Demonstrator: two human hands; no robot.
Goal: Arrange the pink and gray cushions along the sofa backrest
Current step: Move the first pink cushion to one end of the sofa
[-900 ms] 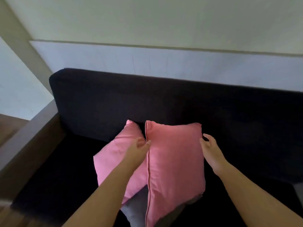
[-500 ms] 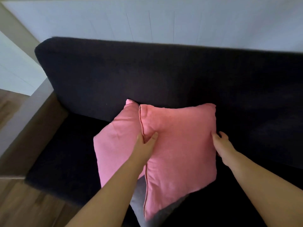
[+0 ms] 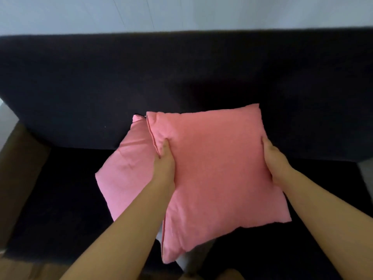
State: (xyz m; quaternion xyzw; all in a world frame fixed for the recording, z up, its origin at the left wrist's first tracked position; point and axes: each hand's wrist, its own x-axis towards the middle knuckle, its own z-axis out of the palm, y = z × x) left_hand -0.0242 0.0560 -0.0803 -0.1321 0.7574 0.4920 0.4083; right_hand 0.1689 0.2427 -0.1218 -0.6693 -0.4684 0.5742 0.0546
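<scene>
dark sofa [image 3: 80,87], pale wall [image 3: 60,13] behind. left hand [image 3: 164,160], right hand [image 3: 275,158] clamp front pink cushion [image 3: 218,174] by side edges, tilted, top toward backrest; second pink cushion [image 3: 129,168] leaning left.

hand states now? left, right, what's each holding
Left hand: closed on the left edge of the front pink square fabric cushion.
Right hand: gripping the same cushion's right edge.

Left hand [image 3: 163,162] and right hand [image 3: 275,161] clasp a pink cushion [image 3: 218,178] by its side edges over the dark sofa [image 3: 101,87].
</scene>
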